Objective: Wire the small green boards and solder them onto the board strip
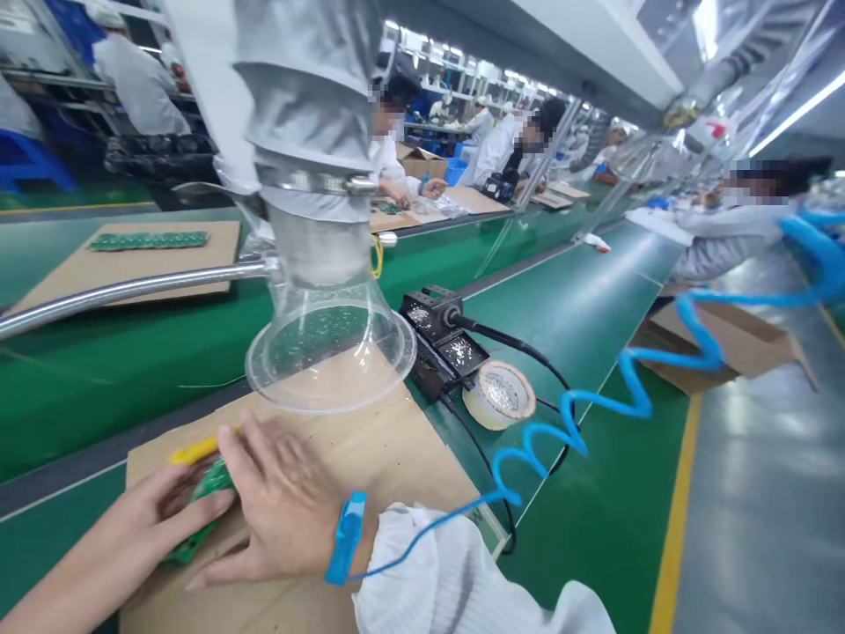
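Observation:
A green circuit board point(212, 481) lies on a cardboard sheet point(396, 449) at the near edge of the bench. My left hand point(132, 528) comes in from the lower left, its fingers closed on the board's near edge. My right hand point(283, 511) lies over the board from the right, fingers stretched out flat towards the left and hiding most of it. A blue wrist strap point(344, 537) is on the right wrist. A yellow tool point(191, 452) pokes out just beyond the right fingertips; whether a hand grips it does not show.
A clear fume-extraction funnel point(330, 352) on a metal arm hangs just above the cardboard. A black soldering station point(439, 339), a tape roll point(500, 394) and a blue coiled cord point(594, 405) are to the right. Other workers sit along the green conveyor point(99, 361).

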Demonstrator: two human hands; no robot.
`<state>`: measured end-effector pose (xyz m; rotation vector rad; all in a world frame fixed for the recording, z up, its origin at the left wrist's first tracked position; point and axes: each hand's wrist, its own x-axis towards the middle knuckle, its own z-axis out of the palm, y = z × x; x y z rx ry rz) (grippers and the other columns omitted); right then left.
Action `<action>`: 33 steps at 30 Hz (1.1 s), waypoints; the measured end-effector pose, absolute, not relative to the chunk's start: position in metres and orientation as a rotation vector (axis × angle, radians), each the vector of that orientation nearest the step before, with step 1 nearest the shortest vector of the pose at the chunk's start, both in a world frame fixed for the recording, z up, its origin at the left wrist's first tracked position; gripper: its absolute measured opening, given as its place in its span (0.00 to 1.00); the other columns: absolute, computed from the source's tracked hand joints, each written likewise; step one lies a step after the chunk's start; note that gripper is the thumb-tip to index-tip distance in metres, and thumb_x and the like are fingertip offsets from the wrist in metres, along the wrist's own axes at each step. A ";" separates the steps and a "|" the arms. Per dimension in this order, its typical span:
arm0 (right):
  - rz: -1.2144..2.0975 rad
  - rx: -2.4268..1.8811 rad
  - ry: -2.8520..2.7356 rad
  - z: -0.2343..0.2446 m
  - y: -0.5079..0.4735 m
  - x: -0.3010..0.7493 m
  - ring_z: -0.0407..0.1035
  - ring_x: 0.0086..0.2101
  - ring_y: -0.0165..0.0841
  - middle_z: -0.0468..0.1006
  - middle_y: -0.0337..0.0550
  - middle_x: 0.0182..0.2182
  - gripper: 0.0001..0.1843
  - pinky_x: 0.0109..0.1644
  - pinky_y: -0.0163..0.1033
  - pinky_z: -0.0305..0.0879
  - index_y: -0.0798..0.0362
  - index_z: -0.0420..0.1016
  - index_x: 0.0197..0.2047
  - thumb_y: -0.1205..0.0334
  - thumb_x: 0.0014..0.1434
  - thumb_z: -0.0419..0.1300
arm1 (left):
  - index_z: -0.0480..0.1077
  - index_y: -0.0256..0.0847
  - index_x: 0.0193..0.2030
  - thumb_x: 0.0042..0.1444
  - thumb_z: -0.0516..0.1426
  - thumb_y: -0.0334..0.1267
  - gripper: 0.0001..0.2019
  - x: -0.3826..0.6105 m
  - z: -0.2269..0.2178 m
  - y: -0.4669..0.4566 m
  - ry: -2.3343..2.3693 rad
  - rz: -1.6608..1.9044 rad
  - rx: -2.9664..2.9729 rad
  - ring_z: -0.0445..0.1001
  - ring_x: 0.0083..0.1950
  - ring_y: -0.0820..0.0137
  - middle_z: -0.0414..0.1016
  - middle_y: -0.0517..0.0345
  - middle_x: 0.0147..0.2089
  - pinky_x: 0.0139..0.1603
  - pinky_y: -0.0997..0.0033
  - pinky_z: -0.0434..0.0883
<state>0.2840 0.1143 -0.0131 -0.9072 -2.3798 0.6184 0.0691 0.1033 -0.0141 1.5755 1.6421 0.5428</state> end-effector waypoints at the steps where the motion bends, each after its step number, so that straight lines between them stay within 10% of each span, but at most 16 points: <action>1: 0.611 -0.928 -2.423 -0.014 0.115 0.288 0.56 0.69 0.55 0.45 0.65 0.75 0.61 0.68 0.57 0.63 0.58 0.35 0.78 0.46 0.58 0.70 | 0.74 0.50 0.56 0.53 0.59 0.60 0.28 0.079 -0.017 0.105 1.599 0.565 1.524 0.78 0.54 0.54 0.81 0.55 0.51 0.49 0.64 0.78; 9: 0.301 -1.012 -2.338 -0.018 0.132 0.350 0.66 0.64 0.46 0.69 0.54 0.65 0.37 0.66 0.54 0.67 0.49 0.57 0.73 0.73 0.63 0.56 | 0.74 0.46 0.55 0.52 0.61 0.40 0.21 0.164 0.015 0.148 1.084 0.684 1.672 0.78 0.53 0.59 0.81 0.57 0.52 0.61 0.57 0.74; 19: 0.401 -1.051 -2.295 -0.044 0.143 0.368 0.74 0.53 0.45 0.79 0.50 0.53 0.25 0.57 0.52 0.73 0.49 0.72 0.59 0.75 0.59 0.60 | 0.73 0.45 0.59 0.65 0.53 0.56 0.24 0.134 -0.022 0.125 1.469 1.005 1.407 0.73 0.65 0.57 0.75 0.50 0.64 0.67 0.52 0.70; 27: 0.388 -0.986 -2.277 -0.041 0.143 0.375 0.75 0.50 0.42 0.79 0.48 0.50 0.22 0.53 0.48 0.74 0.48 0.73 0.56 0.75 0.60 0.57 | 0.71 0.49 0.64 0.57 0.52 0.30 0.27 0.132 -0.045 0.113 1.426 0.900 1.997 0.71 0.65 0.59 0.75 0.54 0.63 0.70 0.49 0.64; 33: 0.393 -0.923 -2.339 -0.035 0.133 0.389 0.74 0.49 0.41 0.79 0.47 0.49 0.22 0.53 0.49 0.72 0.46 0.73 0.56 0.74 0.62 0.59 | 0.69 0.50 0.65 0.60 0.56 0.33 0.25 0.135 -0.052 0.111 1.468 0.853 2.163 0.66 0.69 0.58 0.73 0.55 0.66 0.71 0.49 0.63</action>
